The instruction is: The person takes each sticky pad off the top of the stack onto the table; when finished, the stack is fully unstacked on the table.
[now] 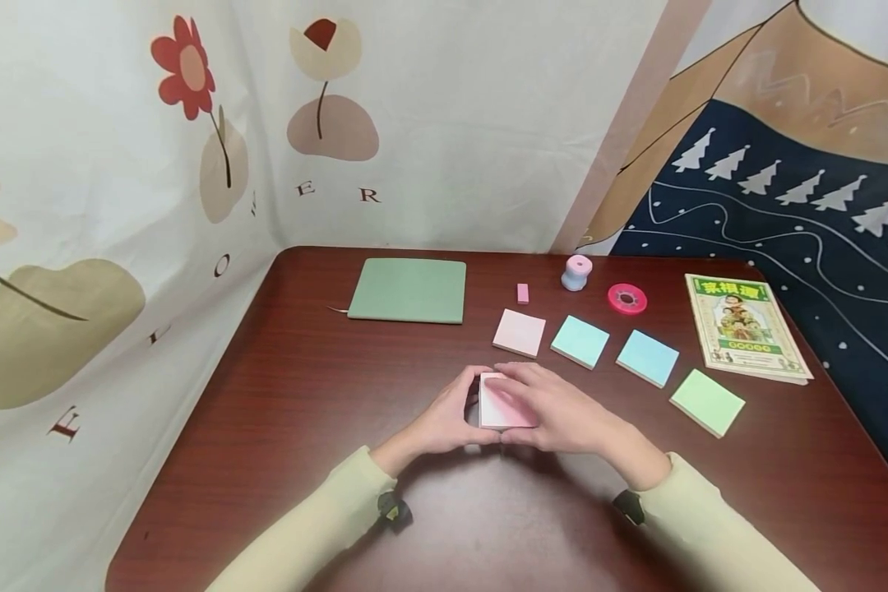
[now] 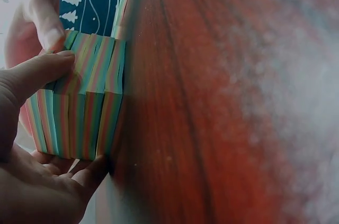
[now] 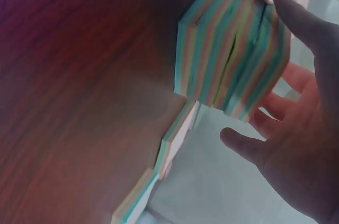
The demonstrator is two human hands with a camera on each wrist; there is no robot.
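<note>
hands: two, the left hand (image 1: 444, 419) and the right hand (image 1: 555, 409), both on one pad
sticky-note pads: five; held pad (image 1: 497, 404), pink pad (image 1: 519, 333), two blue pads (image 1: 580, 341) (image 1: 647, 358), green pad (image 1: 706, 401)
notebooks: one, green notebook (image 1: 409, 290), far left
booklets: one, printed booklet (image 1: 743, 327), far right
tape rolls: one, pink tape roll (image 1: 626, 298)
erasers: one, small pink eraser (image 1: 522, 293)
small pink-and-blue cylinders: one, cylinder (image 1: 576, 272)

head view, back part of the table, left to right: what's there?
Green notebook → small pink eraser → pink-and-blue tape dispenser → pink tape roll → booklet with a green cover.
</note>
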